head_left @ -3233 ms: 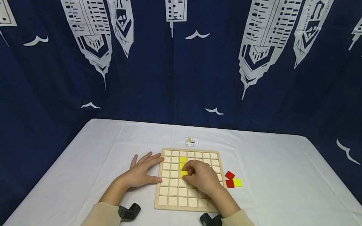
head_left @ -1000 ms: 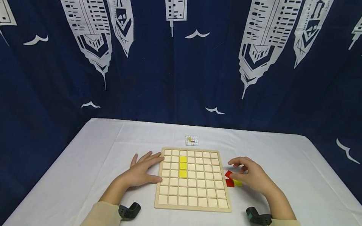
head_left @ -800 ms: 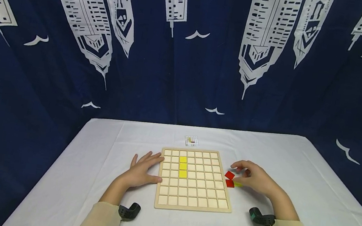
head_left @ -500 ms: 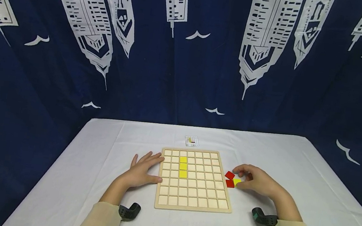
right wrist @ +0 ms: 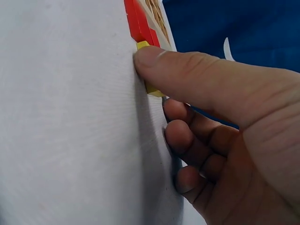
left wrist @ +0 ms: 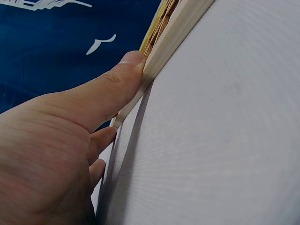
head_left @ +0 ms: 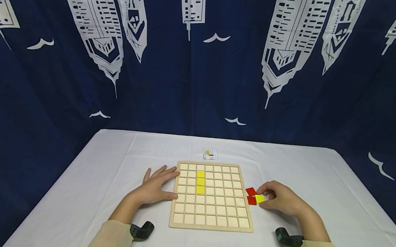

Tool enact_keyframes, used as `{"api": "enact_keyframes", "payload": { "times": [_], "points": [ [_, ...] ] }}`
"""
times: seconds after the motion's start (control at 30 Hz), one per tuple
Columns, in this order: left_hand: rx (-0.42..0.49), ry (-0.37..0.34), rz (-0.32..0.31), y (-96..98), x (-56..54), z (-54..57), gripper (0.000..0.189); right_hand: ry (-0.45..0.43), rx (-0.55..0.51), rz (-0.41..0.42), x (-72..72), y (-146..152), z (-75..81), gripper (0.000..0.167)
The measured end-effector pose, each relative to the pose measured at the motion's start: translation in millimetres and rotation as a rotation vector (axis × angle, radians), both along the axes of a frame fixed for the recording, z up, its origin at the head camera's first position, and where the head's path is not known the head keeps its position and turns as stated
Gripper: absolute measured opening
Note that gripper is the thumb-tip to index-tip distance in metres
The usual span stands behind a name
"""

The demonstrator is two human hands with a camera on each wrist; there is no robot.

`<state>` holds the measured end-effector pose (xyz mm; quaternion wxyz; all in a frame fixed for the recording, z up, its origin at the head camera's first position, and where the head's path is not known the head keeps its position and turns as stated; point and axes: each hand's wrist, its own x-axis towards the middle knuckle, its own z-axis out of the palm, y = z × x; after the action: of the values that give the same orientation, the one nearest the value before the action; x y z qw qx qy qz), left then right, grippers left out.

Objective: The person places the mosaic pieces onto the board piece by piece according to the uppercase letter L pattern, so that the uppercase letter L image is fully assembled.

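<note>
A wooden grid board lies on the table, with three yellow tiles in one column of its squares. My left hand rests at the board's left edge, fingers spread and thumb on the rim; the left wrist view shows the thumb against the wooden side. Right of the board, my right hand has thumb and forefinger at opposite edges of a loose yellow tile, pinching it at the table. The right thumb covers part of this tile in the right wrist view. Two red tiles lie beside it.
Behind the board lies a small pattern card printed with a grid and coloured squares. A white cloth covers the table. A dark blue curtain with white building prints hangs behind it.
My right hand has gone from the yellow column on the board to the loose tiles at the right, then closed its thumb and forefinger onto the yellow one. My left hand stays put.
</note>
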<state>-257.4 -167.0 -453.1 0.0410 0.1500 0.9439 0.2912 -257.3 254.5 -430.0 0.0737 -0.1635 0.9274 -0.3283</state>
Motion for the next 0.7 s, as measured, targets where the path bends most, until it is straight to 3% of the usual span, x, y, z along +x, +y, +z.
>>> {"api": "enact_keyframes", "payload": {
  "times": [0.7],
  "points": [
    [0.003, 0.000, -0.005, -0.3, -0.2, -0.9, 0.079, -0.039, 0.007, 0.006, 3.1, -0.7, 5.8, 0.026]
  ]
}}
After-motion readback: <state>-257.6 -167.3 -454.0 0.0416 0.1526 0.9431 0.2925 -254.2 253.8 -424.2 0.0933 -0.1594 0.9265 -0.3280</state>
